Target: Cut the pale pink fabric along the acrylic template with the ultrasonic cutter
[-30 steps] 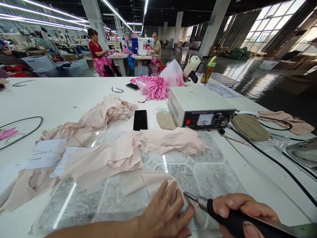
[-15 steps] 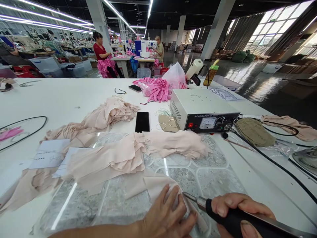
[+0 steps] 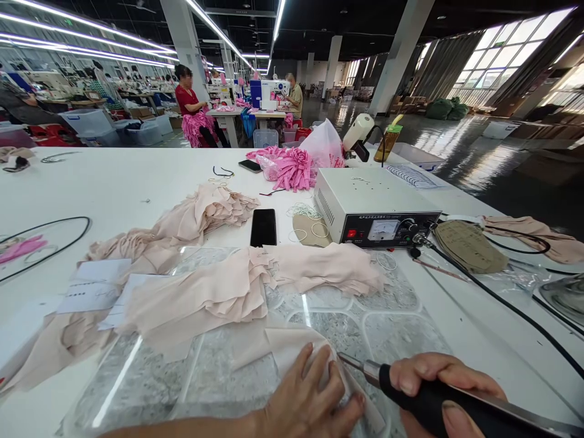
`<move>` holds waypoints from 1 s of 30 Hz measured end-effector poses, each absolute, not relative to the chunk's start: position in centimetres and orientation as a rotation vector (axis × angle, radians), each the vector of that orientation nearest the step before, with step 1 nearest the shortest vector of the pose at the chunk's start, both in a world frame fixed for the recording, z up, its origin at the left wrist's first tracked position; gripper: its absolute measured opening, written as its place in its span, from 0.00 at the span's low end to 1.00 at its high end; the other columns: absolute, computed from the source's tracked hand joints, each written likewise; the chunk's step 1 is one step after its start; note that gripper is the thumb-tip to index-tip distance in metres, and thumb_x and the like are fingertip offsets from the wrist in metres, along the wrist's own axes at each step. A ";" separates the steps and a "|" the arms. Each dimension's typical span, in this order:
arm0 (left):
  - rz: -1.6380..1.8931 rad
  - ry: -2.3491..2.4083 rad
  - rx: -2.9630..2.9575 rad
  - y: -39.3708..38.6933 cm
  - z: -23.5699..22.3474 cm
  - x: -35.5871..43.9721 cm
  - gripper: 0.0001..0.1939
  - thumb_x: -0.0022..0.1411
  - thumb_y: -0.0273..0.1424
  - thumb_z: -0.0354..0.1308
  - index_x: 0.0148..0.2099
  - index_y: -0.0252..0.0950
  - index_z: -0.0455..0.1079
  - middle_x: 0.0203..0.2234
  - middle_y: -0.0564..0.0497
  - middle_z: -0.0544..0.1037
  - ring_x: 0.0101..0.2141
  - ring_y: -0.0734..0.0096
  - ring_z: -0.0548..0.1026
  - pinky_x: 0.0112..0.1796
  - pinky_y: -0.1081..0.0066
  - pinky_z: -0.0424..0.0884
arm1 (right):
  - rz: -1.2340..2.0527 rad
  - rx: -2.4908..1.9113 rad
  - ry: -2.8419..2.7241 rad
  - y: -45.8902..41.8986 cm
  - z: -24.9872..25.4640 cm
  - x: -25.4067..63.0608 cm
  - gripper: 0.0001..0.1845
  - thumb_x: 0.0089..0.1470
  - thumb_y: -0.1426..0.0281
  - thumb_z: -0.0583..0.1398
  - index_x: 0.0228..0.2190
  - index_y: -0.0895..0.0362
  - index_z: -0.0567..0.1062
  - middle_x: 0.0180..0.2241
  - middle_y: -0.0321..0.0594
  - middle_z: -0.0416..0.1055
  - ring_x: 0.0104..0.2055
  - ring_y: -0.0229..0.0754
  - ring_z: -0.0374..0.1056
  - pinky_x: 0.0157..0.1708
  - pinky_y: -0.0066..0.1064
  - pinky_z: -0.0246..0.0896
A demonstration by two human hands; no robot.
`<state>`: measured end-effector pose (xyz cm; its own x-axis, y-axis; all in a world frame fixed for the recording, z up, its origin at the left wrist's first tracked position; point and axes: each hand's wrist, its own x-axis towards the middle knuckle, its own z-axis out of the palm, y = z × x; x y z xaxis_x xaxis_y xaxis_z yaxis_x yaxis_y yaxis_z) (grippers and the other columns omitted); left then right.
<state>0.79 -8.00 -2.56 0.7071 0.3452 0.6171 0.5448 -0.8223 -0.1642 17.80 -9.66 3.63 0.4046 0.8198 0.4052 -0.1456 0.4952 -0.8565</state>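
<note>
My left hand [image 3: 310,395] lies flat with fingers spread on a pale pink fabric piece [image 3: 285,347], pressing it onto the glass-covered mat [image 3: 392,328]. My right hand [image 3: 438,380] is wrapped round the black handle of a cutting tool [image 3: 438,404]. The tool's metal tip [image 3: 353,362] touches the fabric edge just beside my left fingertips. A black cable [image 3: 497,298] runs from the tool's side to the white control box [image 3: 371,204]. Stacks of the same pink fabric pieces [image 3: 255,283] lie just beyond my hands.
A black phone [image 3: 263,227], rubber rings and a tan pattern piece [image 3: 310,231] lie left of the box. Bright pink fabric [image 3: 292,165] and a plastic bag sit farther back. Paper slips [image 3: 86,286] lie at left. Other people sit at sewing machines behind.
The view has tilted up slightly. My left fingers have shifted a little on the fabric and the tool tip has stayed at its edge.
</note>
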 end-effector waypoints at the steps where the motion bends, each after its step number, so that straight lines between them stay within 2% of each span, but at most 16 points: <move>1: -0.825 -0.690 -2.585 -8.0 -2.5 0.7 0.24 0.65 0.52 0.51 0.52 0.41 0.69 0.40 0.46 0.73 0.46 0.50 0.71 0.47 0.53 0.63 | 0.702 -0.829 -0.934 -9.5 3.6 17.6 0.05 0.55 0.68 0.60 0.34 0.53 0.68 0.29 0.36 0.64 0.26 0.37 0.65 0.25 0.34 0.69; 14: -0.857 -0.680 -2.595 -7.8 -2.7 0.5 0.26 0.64 0.53 0.51 0.55 0.42 0.68 0.40 0.46 0.73 0.48 0.50 0.71 0.49 0.57 0.63 | 0.684 -0.778 -0.987 -6.6 3.4 15.7 0.03 0.55 0.71 0.57 0.34 0.53 0.67 0.30 0.34 0.65 0.23 0.35 0.66 0.24 0.33 0.67; 21: -0.911 -0.675 -2.624 -7.8 -3.0 0.6 0.23 0.70 0.48 0.45 0.54 0.39 0.68 0.40 0.46 0.73 0.46 0.57 0.70 0.50 0.58 0.62 | 0.693 -0.770 -0.989 -6.5 2.9 15.9 0.02 0.56 0.71 0.56 0.34 0.53 0.66 0.30 0.34 0.64 0.24 0.36 0.66 0.24 0.34 0.67; 26: -0.908 -0.698 -2.606 -7.9 -3.1 0.6 0.25 0.71 0.49 0.40 0.56 0.41 0.67 0.41 0.45 0.73 0.43 0.60 0.71 0.46 0.61 0.65 | 0.703 -0.770 -0.977 -6.3 2.7 15.9 0.02 0.57 0.70 0.56 0.34 0.52 0.66 0.31 0.34 0.63 0.24 0.35 0.65 0.25 0.33 0.67; 30: -0.794 -0.689 -2.622 -7.9 -2.8 0.2 0.27 0.71 0.50 0.38 0.60 0.41 0.64 0.45 0.41 0.73 0.46 0.59 0.71 0.46 0.62 0.65 | 0.714 -0.763 -0.962 -6.1 2.6 15.9 0.03 0.57 0.70 0.56 0.35 0.52 0.65 0.31 0.33 0.63 0.24 0.35 0.65 0.25 0.33 0.66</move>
